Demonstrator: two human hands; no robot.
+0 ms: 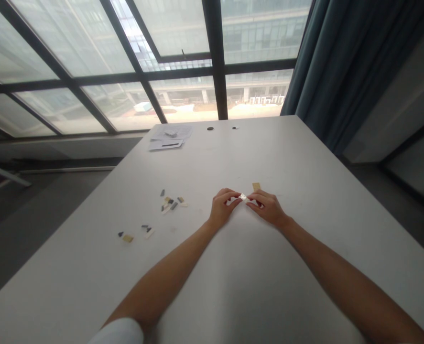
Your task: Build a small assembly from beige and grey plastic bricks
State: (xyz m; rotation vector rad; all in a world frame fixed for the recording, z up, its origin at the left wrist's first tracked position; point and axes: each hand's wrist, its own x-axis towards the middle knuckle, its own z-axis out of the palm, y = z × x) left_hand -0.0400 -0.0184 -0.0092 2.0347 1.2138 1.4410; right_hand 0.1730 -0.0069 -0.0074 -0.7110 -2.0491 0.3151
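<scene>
A small white toy brick [244, 197] is pinched between my two hands over the middle of the table. My left hand [224, 204] grips its left end with thumb and fingertips. At its right end, my right hand [266, 206] closes thumb and forefinger on it. The fingers hide part of the brick, so I cannot tell whether it is one piece or two. Just beyond my right hand lies a flat tan studded plate [256, 186], partly covered by the fingers.
Left of my hands lies a loose pile of grey, tan and white bricks [174, 206]. Nearer me are another tan plate [127, 238] and a white piece [149, 233]. Papers [166, 144] rest at the table's far left, below the windows; a blue curtain [326, 71] hangs right.
</scene>
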